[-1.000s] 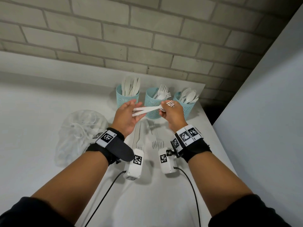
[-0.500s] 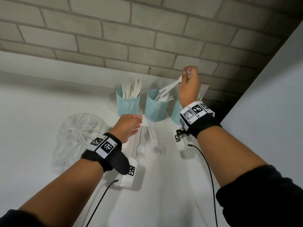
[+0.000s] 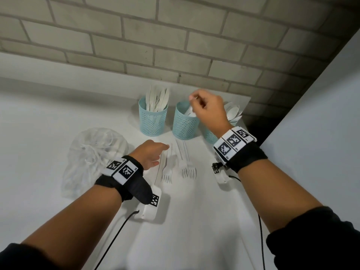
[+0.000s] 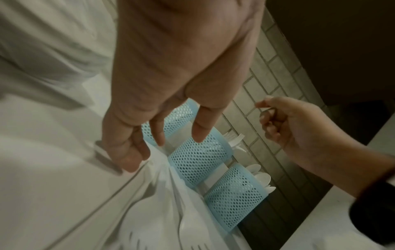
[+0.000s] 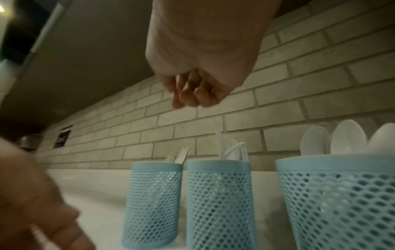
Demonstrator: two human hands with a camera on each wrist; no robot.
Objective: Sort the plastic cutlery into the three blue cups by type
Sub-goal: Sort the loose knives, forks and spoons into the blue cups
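Up above the middle cup (image 3: 185, 121), the right hand (image 3: 209, 112) hangs with its fingers loosely curled inward and nothing visibly held between them. That cup holds forks, their white tines rising just past its rim (image 5: 234, 152). Lower and nearer, the left hand (image 3: 151, 155) reaches over the loose cutlery on the white table (image 3: 48, 114); its fingers are spread and only slightly bent, their tips close to the handles of the forks lying there (image 3: 167, 172), and I cannot tell whether they touch. Two more forks (image 3: 189, 171) lie just to the right, tines toward the person. The left cup (image 3: 153, 116) holds knives, and the right cup (image 5: 342, 194), partly behind the right wrist, holds spoons. A crumpled clear plastic bag (image 3: 93, 152) lies at the left, beside the left wrist.
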